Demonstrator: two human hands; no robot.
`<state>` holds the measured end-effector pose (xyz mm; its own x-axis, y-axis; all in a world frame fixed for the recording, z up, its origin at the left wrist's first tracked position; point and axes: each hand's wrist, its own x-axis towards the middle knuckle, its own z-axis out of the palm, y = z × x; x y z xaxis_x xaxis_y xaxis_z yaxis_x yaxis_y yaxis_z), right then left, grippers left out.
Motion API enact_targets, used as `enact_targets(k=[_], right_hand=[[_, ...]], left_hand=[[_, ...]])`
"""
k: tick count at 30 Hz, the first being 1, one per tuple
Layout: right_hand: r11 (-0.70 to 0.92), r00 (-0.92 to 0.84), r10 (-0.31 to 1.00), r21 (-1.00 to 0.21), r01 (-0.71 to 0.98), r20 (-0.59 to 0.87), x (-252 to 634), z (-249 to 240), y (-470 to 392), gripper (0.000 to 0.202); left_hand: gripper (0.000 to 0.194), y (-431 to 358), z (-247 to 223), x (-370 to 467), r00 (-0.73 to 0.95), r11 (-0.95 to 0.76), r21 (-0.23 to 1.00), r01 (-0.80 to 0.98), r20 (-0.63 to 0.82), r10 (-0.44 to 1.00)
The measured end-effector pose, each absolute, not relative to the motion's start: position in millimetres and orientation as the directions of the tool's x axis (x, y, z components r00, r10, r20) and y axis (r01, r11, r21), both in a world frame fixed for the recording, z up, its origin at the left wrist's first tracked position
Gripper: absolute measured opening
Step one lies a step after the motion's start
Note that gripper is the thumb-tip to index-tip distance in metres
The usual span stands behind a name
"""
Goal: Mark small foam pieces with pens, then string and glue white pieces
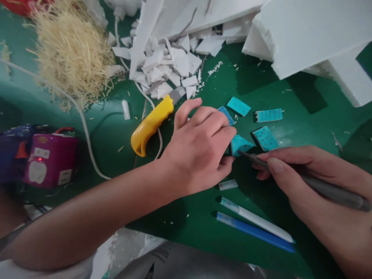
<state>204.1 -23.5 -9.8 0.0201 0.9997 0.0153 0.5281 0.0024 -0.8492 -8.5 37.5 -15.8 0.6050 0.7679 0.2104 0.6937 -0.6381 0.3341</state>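
My left hand (200, 149) is closed, with thumb and forefinger at the edge of a small turquoise-painted piece (240, 144). In my right hand (308, 174) is a dark grey pen-like tool (331, 190), its thin tip touching that piece. Around them on the green table lie a plain turquoise rectangle (238, 106), a striped turquoise piece (269, 115) and a dotted turquoise piece (266, 138). A blue piece (226, 115) is partly hidden behind my left fingers. Below sit a small clear cap (228, 185), a white marker (261, 221) and a blue marker (255, 231).
A yellow-handled cutter (151, 126) lies left of my left hand. Behind it are white foam scraps (168, 64), with large foam boards (316, 35) at the back right. Straw-like shreds (72, 54), a white cable (87, 131) and a magenta box (50, 159) occupy the left.
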Motion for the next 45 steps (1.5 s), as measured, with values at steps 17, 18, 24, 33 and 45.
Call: enact_targets(k=[17,18,24,33,45], right_hand=[[0.015,0.022,0.999,-0.847,0.532,0.031,201.2,-8.1,-23.8,0.005],[0.019,0.02,0.999,-0.847,0.531,0.035,201.1,-7.7,-23.8,0.005],[-0.021,0.031,1.0,-0.818,0.574,-0.004,198.5,-1.7,-24.9,0.005],[0.042,0.001,0.999,-0.8,0.599,0.053,198.1,-4.1,-22.4,0.004],[-0.027,0.042,0.999,-0.847,0.53,-0.006,198.7,-4.9,-24.6,0.004]], left_hand=[[0.015,36.9,-16.6,-7.8,0.599,-0.636,0.34,0.692,0.222,0.77],[0.015,36.8,-16.5,-7.8,0.601,-0.64,0.336,0.691,0.225,0.767],[0.015,36.8,-16.8,-8.2,0.6,-0.643,0.326,0.693,0.235,0.765],[0.017,36.9,-17.3,-8.7,0.601,-0.643,0.315,0.698,0.23,0.765],[0.016,36.6,-17.1,-7.8,0.604,-0.648,0.316,0.693,0.238,0.761]])
